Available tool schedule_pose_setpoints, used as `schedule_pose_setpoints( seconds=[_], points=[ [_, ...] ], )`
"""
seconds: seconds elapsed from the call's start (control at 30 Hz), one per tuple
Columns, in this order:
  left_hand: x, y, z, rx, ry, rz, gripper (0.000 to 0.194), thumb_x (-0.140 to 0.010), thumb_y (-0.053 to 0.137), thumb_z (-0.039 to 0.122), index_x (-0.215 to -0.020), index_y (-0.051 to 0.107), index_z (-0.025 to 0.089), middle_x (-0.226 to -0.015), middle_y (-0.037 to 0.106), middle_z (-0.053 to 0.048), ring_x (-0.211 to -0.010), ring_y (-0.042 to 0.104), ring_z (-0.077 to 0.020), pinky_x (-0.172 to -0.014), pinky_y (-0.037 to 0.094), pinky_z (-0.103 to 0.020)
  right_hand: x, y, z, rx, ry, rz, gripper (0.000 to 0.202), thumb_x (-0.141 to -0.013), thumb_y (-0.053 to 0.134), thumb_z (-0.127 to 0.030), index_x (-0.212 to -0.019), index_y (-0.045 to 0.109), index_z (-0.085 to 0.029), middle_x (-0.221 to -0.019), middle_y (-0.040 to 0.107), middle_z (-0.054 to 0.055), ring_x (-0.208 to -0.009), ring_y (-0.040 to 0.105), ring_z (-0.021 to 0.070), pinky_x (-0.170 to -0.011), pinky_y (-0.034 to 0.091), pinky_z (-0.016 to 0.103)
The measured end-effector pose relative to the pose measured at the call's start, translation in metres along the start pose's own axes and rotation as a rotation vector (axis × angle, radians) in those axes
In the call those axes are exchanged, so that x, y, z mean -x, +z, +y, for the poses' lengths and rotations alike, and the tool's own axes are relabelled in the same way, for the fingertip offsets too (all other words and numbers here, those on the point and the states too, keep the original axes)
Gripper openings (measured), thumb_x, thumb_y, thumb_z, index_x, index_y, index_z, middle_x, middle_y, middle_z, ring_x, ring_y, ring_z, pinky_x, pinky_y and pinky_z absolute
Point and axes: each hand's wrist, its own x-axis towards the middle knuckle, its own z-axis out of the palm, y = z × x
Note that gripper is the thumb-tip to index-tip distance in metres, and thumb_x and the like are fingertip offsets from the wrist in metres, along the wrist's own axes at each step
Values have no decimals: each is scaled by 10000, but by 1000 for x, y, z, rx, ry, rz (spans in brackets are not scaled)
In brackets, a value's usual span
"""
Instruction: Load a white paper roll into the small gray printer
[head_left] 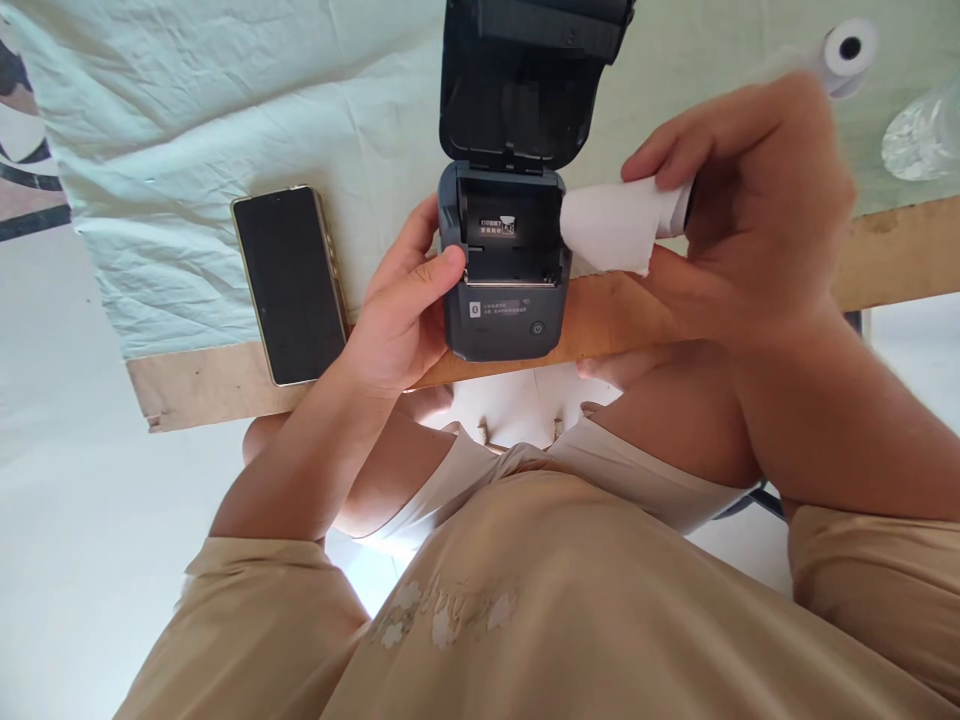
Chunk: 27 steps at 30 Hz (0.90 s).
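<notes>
A dark portable label printer is gripped along its left side by my left hand, thumb on the front edge. The printer's black lid is swung up and back, so the paper bay with a small printed sticker shows, holding no roll. Just to the right of the bay, my right hand pinches a white paper roll. A loose end of its paper hangs toward the printer. Part of the roll is hidden behind my fingers.
A smartphone with a dark screen lies left of my left hand, near the table edge. Another white paper roll stands at the back right, with a clear plastic item beside it. A pale green cloth covers the wooden table.
</notes>
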Motion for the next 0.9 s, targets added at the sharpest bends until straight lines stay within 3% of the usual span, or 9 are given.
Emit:
schedule_pose_setpoints(
  seconds=[0.1, 0.2, 0.37, 0.5, 0.6, 0.73, 0.9],
  points=[
    [0, 1, 0, 13, 0, -3, 380, -957, 760, 466, -1269, 696, 259, -1164, 817, -17, -1473, 664, -332, -979, 704, -376, 0, 2, -4, -28, 72, -5, 402, -794, 760, -70, -1144, 636, -225, -1070, 696, 31, -834, 615, 120, -597, 407, 265],
    [0, 1, 1, 30, 6, -6, 347, -956, 768, 437, -1244, 706, 253, -1112, 816, -12, -1443, 689, -311, -924, 703, -334, -3, 1, -8, -2, 46, 18, 322, -838, 795, -76, -1106, 688, -218, -1033, 719, 41, -897, 644, 138, -574, 397, 245],
    [1, 2, 2, 21, -11, -3, 353, -951, 774, 456, -1238, 710, 261, -1084, 806, -8, -1351, 744, -295, -831, 680, -298, -9, -3, -3, -69, 25, 20, 193, -890, 835, -250, -1052, 741, -200, -990, 689, 47, -901, 622, 134, -661, 469, 263],
    [3, 7, 4, 38, -19, 7, 369, -936, 809, 441, -1227, 701, 242, -1096, 800, -21, -1413, 697, -300, -954, 659, -314, -15, 7, -8, -154, -21, 53, 306, -933, 791, -460, -1085, 701, -209, -1038, 696, 47, -884, 630, 141, -691, 498, 298],
    [3, 5, 2, 63, 6, 6, 361, -946, 801, 422, -1247, 706, 246, -1118, 794, -20, -1459, 657, -286, -1047, 635, -326, -18, 22, -21, -46, -74, 76, 243, -989, 641, -474, -1065, 642, -244, -1040, 742, 33, -937, 709, 180, -760, 551, 352],
    [2, -3, -4, 86, 30, -41, 313, -988, 723, 348, -1286, 698, 254, -1172, 788, -6, -1479, 644, -282, -1083, 629, -361, -17, 35, -31, 285, -27, 6, 130, -1003, 596, -406, -1040, 593, -282, -960, 774, -44, -830, 742, 169, -836, 564, 385],
    [3, -4, -4, 67, 3, -36, 398, -975, 743, 399, -1342, 655, 272, -1149, 804, -9, -1357, 735, -307, -880, 669, -324, -14, 37, -26, 310, -38, -14, 183, -1016, 595, -448, -1059, 531, -281, -980, 770, -59, -891, 777, 200, -855, 557, 404]
  ],
)
